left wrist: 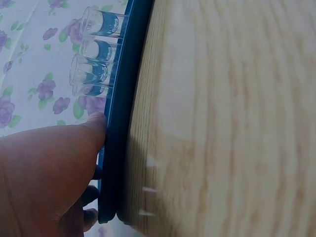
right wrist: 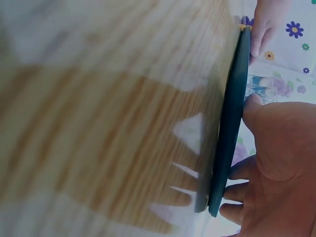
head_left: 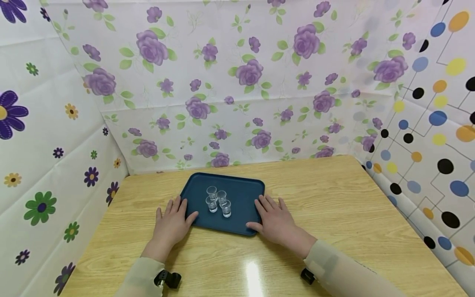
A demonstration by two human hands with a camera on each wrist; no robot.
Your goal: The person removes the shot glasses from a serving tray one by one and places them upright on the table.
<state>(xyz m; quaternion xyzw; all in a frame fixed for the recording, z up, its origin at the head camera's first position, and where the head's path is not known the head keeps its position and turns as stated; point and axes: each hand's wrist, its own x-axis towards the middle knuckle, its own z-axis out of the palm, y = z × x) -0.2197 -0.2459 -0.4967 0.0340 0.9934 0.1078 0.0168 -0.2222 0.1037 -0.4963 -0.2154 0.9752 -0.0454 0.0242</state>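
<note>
A dark blue rectangular tray [head_left: 237,181] lies on the wooden table, bearing several small clear shot glasses [head_left: 226,209] grouped near its middle. At the tray's left front corner is my left hand [head_left: 172,222], fingers stretched along the side and thumb on the front rim. My right hand [head_left: 276,220] touches the right front corner likewise, fingers extended and thumb at the rim. In the left wrist view, the left thumb [left wrist: 98,123] meets the tray's rim, with the glasses upright beyond it. The right wrist view shows the right fingers [right wrist: 237,192] against the tray's edge.
The light wood table [head_left: 319,194] extends around the tray, with a bright reflection near its front. A flowered sheet [head_left: 230,82] hangs behind it. Patterned sheets stand at the left [head_left: 37,165] and right [head_left: 426,136]. Each wrist carries a small black camera.
</note>
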